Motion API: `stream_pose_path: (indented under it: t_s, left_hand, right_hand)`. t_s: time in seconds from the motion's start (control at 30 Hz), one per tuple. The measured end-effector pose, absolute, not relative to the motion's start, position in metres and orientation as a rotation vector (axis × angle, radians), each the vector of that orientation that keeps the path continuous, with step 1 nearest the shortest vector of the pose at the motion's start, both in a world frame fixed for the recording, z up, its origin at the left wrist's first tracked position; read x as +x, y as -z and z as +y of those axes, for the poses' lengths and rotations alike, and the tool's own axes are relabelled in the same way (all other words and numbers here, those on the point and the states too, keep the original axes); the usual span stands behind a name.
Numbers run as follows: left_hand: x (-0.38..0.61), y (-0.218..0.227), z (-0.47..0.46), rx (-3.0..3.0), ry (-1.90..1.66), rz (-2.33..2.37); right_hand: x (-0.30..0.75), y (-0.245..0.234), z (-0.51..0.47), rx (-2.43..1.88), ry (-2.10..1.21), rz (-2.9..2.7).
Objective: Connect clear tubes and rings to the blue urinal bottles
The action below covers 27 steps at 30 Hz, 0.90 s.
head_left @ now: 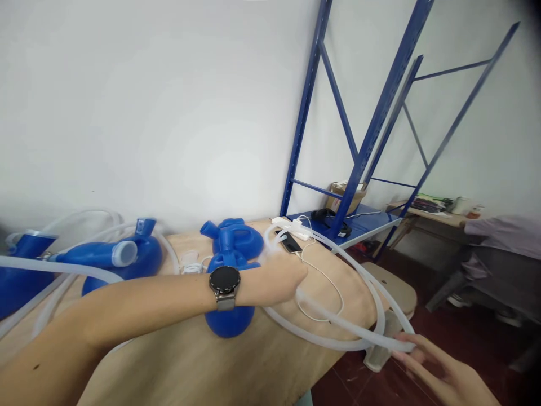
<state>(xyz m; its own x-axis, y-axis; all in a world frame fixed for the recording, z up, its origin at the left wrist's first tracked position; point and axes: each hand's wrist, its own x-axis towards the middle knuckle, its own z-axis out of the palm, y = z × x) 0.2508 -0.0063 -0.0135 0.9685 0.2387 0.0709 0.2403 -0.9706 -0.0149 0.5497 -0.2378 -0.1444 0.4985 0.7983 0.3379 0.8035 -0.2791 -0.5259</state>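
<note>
My left hand [282, 280], with a watch [225, 280] on its wrist, is closed in a fist over the table. A translucent white plastic tube [338, 321] runs out of that fist to the lower right. Past the table's edge, my right hand [439, 366] pinches the tube between thumb and fingers. The tube curls in wide loops between and behind both hands. Under my left forearm stands a blue plastic bottle [230, 322] with a handle, partly hidden by the arm. Just behind it sits a second blue bottle [247, 239].
More blue bottles [146, 256] with tubes lie at the left, one with a white cap [124, 254]. A phone [289, 242], white cable and power strip [293, 227] rest on the wooden table [203, 372]. Blue shelving [359, 169], a stool [391, 287] and a seated person [507, 242] are rightward.
</note>
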Motion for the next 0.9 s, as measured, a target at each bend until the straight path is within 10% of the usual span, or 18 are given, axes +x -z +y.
stream_pose_path:
  t_s: [0.27,0.5,0.9]
  left_hand:
    - [0.233,0.001,0.003,-3.605,-0.324,-0.559]
    - [0.127,-0.049,-0.016,-3.483,0.364,-0.551]
    - [0.010,-0.023,0.000,-3.144,0.157,-1.447]
  right_hand:
    - [0.526,0.151,-0.217,-1.969,-0.326,-1.359]
    - [0.478,0.108,-0.164,-1.803,-0.421,-1.553]
    - [0.386,0.042,0.176,-1.813,-0.075,-2.062]
